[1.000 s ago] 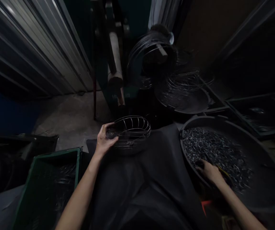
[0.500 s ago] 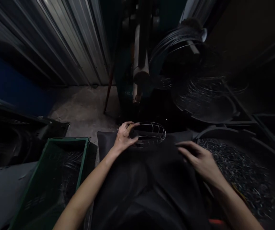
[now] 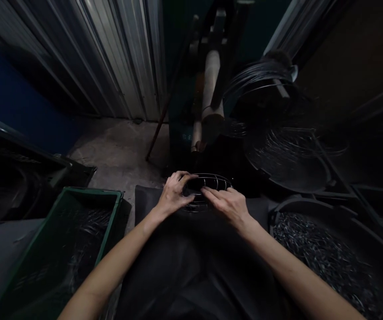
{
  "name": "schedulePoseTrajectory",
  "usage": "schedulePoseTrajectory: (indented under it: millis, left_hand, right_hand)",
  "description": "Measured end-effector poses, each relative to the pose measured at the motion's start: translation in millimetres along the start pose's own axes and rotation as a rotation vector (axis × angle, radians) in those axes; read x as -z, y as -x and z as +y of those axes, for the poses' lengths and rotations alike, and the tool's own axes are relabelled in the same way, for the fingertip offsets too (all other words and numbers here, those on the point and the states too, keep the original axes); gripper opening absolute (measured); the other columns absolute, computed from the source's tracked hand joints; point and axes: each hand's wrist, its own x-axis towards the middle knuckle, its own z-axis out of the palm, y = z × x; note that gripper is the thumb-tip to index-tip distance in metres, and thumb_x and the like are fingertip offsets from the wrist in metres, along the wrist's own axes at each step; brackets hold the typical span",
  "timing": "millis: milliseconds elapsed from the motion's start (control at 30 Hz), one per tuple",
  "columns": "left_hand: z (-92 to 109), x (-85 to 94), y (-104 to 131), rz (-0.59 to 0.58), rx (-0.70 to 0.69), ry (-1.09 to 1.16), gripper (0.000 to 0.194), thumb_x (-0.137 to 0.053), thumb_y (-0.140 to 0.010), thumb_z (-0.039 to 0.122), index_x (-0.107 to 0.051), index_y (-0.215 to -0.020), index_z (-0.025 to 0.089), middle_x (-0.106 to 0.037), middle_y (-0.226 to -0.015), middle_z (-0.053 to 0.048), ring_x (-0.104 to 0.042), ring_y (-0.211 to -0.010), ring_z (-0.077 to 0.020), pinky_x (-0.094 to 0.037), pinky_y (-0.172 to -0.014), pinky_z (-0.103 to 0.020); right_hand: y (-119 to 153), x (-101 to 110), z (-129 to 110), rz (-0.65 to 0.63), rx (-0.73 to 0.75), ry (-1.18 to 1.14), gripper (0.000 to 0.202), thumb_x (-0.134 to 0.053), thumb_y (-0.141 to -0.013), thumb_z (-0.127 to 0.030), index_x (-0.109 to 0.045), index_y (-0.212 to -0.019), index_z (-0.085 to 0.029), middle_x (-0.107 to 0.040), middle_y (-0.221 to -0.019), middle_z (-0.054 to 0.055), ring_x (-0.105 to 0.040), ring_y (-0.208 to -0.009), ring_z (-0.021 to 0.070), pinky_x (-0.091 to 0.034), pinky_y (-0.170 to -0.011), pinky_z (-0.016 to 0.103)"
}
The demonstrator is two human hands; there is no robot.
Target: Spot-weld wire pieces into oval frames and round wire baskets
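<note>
A small domed wire cage (image 3: 211,183) rests on the dark cloth (image 3: 191,262) over my lap. My left hand (image 3: 173,195) grips its left rim, thumb and fingers wrapped round the wires. My right hand (image 3: 226,203) lies on the cage's near right side, fingertips pinched against the wires; whether a small piece sits between them is hidden in the dark. A round black tub (image 3: 278,209) heaped with short shiny metal pieces (image 3: 321,253) stands at my right.
A green crate (image 3: 109,222) with wire pieces stands at my left, a black bin (image 3: 78,171) beyond it. Ahead are a machine post (image 3: 209,84), coils of wire (image 3: 261,78) and a shallow black pan (image 3: 288,164). Corrugated sheet (image 3: 111,58) lines the wall.
My right hand left the tub of metal pieces and swung left across the cloth onto the wire cage. My left hand kept its hold. The view shifted left.
</note>
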Motion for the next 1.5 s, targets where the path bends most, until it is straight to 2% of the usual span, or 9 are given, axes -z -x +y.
schedulePoseTrajectory:
  millis: [167, 300, 600, 700, 933, 1067, 1200, 1267, 1500]
  left_hand:
    - [-0.4, 1.5, -2.7, 0.02, 0.017, -0.009, 0.054, -0.07, -0.065, 0.013, -0.056, -0.116, 0.025, -0.056, -0.112, -0.006, -0.055, -0.108, -0.0254, -0.047, -0.093, -0.043]
    - [-2.2, 1.4, -3.7, 0.063, 0.023, -0.036, 0.053, -0.07, -0.065, 0.013, -0.057, -0.115, 0.024, -0.056, -0.112, -0.006, -0.055, -0.107, -0.0255, -0.046, -0.094, -0.044]
    - [-0.3, 2.2, -3.6, 0.102, 0.043, -0.068, 0.053, -0.069, -0.066, 0.016, -0.056, -0.117, 0.026, -0.055, -0.111, -0.006, -0.054, -0.108, -0.0259, -0.046, -0.093, -0.044]
    - [-0.1, 1.1, -2.2, 0.096, 0.038, -0.097, 0.054, -0.069, -0.067, 0.015, -0.055, -0.118, 0.026, -0.054, -0.114, -0.007, -0.054, -0.109, -0.0261, -0.045, -0.093, -0.044]
    - [-0.9, -1.6, -3.7, 0.134, 0.075, -0.083, 0.055, -0.071, -0.067, 0.018, -0.055, -0.119, 0.028, -0.053, -0.112, -0.005, -0.055, -0.105, -0.0241, -0.047, -0.091, -0.04]
    - [-4.4, -1.2, -4.3, 0.144, 0.075, -0.067, 0.055, -0.072, -0.066, 0.017, -0.056, -0.118, 0.026, -0.053, -0.112, -0.006, -0.055, -0.105, -0.0244, -0.048, -0.089, -0.04]
    - [-4.3, 1.2, -3.8, 0.107, 0.016, -0.174, 0.055, -0.072, -0.068, 0.017, -0.056, -0.12, 0.028, -0.053, -0.114, -0.007, -0.054, -0.106, -0.0259, -0.046, -0.089, -0.042]
    - [-3.1, 2.6, -4.2, 0.066, -0.014, -0.221, 0.056, -0.072, -0.07, 0.017, -0.055, -0.122, 0.03, -0.053, -0.116, -0.007, -0.053, -0.107, -0.0261, -0.045, -0.088, -0.042]
    - [-5.8, 1.7, -7.3, 0.132, 0.096, -0.096, 0.056, -0.071, -0.068, 0.018, -0.055, -0.121, 0.029, -0.053, -0.11, -0.004, -0.055, -0.103, -0.0234, -0.049, -0.089, -0.039]
  right_hand:
    - [-4.7, -1.5, 4.3, 0.128, 0.013, 0.015, 0.024, -0.05, -0.089, -0.014, -0.068, -0.103, -0.022, -0.074, -0.098, 0.001, -0.058, -0.061, 0.0082, -0.031, -0.062, 0.027]
    - [-11.2, 3.9, 6.5, 0.126, 0.038, 0.035, 0.025, -0.05, -0.089, -0.014, -0.067, -0.106, -0.02, -0.073, -0.101, 0.002, -0.057, -0.062, 0.0091, -0.031, -0.063, 0.028]
    - [-14.9, 1.9, 3.7, 0.142, -0.007, 0.006, 0.018, -0.053, -0.089, -0.02, -0.069, -0.095, -0.021, -0.074, -0.085, -0.001, -0.056, -0.058, 0.0078, -0.029, -0.06, 0.028]
    - [-15.5, 5.1, 3.8, 0.143, -0.02, 0.006, 0.018, -0.053, -0.089, -0.024, -0.069, -0.098, -0.02, -0.074, -0.091, 0.0, -0.059, -0.061, 0.0088, -0.031, -0.061, 0.027]
    - [-16.9, 7.5, -3.8, 0.186, -0.064, 0.16, 0.029, -0.047, -0.088, -0.008, -0.067, -0.108, -0.016, -0.07, -0.11, 0.005, -0.059, -0.06, 0.0092, -0.033, -0.061, 0.028]
    - [-25.6, 13.4, -7.4, 0.027, -0.076, 0.138, 0.03, -0.048, -0.084, -0.004, -0.066, -0.106, -0.014, -0.072, -0.105, 0.006, -0.061, -0.06, 0.0112, -0.033, -0.059, 0.029]
    - [-35.4, 20.8, -6.4, -0.196, -0.111, 0.076, 0.022, -0.05, -0.083, -0.006, -0.067, -0.09, -0.017, -0.073, -0.081, 0.004, -0.063, -0.061, 0.0146, -0.031, -0.059, 0.03]
    - [-36.3, 20.2, -5.7, -0.219, -0.134, 0.077, 0.02, -0.05, -0.083, -0.006, -0.066, -0.085, -0.018, -0.072, -0.074, 0.004, -0.063, -0.06, 0.0152, -0.03, -0.06, 0.03]
    - [-24.0, 1.4, -3.6, 0.172, -0.049, 0.14, 0.034, -0.046, -0.087, -0.007, -0.067, -0.111, -0.018, -0.068, -0.115, 0.007, -0.058, -0.059, 0.0089, -0.033, -0.061, 0.029]
